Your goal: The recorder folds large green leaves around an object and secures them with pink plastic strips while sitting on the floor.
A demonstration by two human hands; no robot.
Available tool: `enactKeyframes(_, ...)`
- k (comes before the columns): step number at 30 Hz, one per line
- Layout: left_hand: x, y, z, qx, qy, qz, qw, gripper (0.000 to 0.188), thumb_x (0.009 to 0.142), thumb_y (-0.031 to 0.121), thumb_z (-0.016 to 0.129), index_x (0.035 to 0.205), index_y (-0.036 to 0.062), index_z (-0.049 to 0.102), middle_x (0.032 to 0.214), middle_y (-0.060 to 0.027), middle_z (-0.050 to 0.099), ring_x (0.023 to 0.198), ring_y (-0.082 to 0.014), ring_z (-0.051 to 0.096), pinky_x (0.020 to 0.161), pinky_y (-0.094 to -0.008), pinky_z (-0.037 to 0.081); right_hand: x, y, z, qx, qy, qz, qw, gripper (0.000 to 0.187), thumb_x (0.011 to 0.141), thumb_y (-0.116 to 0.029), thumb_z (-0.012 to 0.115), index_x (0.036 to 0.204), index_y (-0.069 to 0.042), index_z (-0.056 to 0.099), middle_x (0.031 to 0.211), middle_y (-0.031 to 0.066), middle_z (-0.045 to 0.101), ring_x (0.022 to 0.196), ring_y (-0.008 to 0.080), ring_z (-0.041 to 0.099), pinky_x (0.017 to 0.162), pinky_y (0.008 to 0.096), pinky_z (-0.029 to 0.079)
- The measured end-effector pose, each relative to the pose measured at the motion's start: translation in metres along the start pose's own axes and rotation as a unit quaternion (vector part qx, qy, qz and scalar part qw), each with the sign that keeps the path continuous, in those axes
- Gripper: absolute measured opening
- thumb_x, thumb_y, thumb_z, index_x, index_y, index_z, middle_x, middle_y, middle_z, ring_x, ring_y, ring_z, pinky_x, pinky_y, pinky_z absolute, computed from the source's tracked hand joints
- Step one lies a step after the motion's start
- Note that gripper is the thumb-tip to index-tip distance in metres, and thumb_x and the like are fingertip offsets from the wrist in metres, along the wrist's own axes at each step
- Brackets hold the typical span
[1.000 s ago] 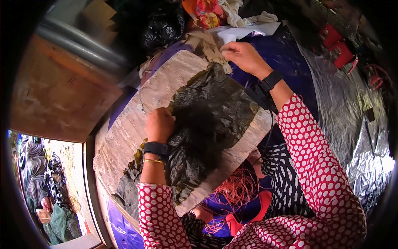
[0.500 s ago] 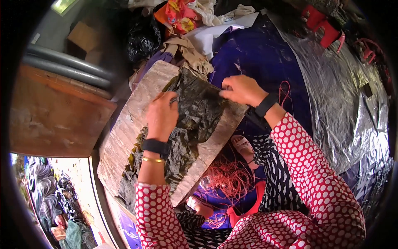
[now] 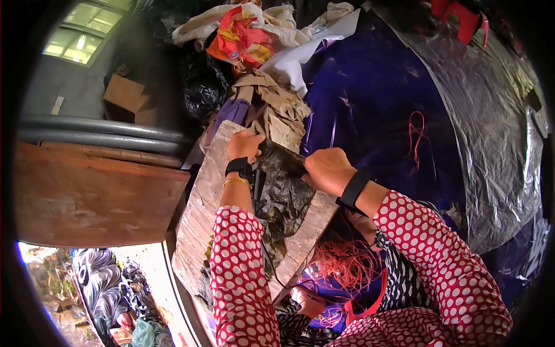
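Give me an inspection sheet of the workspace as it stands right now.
Surface: pale wooden board, lying at a slant in view.
Job's things: dark, crinkled leafy sheets on the board, partly hidden by the left arm.
Clutter: red string tangle beyond the board's lower right edge; black bag, red-orange bag and brown crumpled material past its top end.
Hands: left hand and right hand curled at the sheets' upper part; firmness of grip unclear.
Cables: one thin dark cable beside the left sleeve; ends unclear.
Surroundings: blue sheeting and clear plastic right; grey pipes and brown panel left.
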State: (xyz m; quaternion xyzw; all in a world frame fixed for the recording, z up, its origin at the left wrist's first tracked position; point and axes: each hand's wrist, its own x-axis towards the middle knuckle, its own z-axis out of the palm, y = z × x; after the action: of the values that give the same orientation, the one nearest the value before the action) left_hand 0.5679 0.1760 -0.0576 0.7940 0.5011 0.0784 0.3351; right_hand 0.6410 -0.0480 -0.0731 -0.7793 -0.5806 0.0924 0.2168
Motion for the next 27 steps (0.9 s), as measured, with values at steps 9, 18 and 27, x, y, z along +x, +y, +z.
enactKeyframes(9, 0.035, -0.014, -0.002, -0.22, -0.033, -0.094, 0.97, 0.013, 0.077, 0.003, 0.063, 0.086, -0.0037, 0.056, 0.068, -0.0096, 0.058, 0.056, -0.0228, 0.065, 0.037, -0.0274, 0.046, 0.012, 0.006, -0.005, 0.004, -0.071, 0.022, 0.997, 0.011, 0.066, -0.011, 0.06, 0.068, -0.002, 0.067, 0.069, 0.0164, 0.064, 0.067, 0.0314, 0.065, 0.057, 0.0411, 0.051)
enactKeyframes(18, -0.034, 0.009, -0.054, -0.09, 0.02, 0.056, 0.994, 0.034, 0.085, 0.016, 0.06, 0.116, 0.0057, 0.055, 0.098, -0.0058, 0.061, 0.083, -0.0194, 0.061, 0.065, -0.0318, 0.051, 0.009, 0.011, -0.008, -0.038, -0.081, 0.034, 0.995, 0.014, 0.073, -0.011, 0.058, 0.081, -0.003, 0.067, 0.081, 0.0166, 0.066, 0.078, 0.0323, 0.065, 0.064, 0.0416, 0.051)
enactKeyframes(27, -0.324, 0.017, -0.118, -0.217, 0.113, 0.137, 0.96, 0.024, 0.09, 0.014, 0.052, 0.108, -0.0017, 0.057, 0.096, -0.011, 0.063, 0.078, -0.0189, 0.065, 0.065, -0.0279, 0.051, -0.007, -0.072, 0.026, 0.126, 0.005, -0.225, 0.966, 0.017, 0.08, -0.013, 0.054, 0.094, -0.008, 0.06, 0.09, 0.0091, 0.058, 0.087, 0.0308, 0.058, 0.074, 0.0417, 0.048)
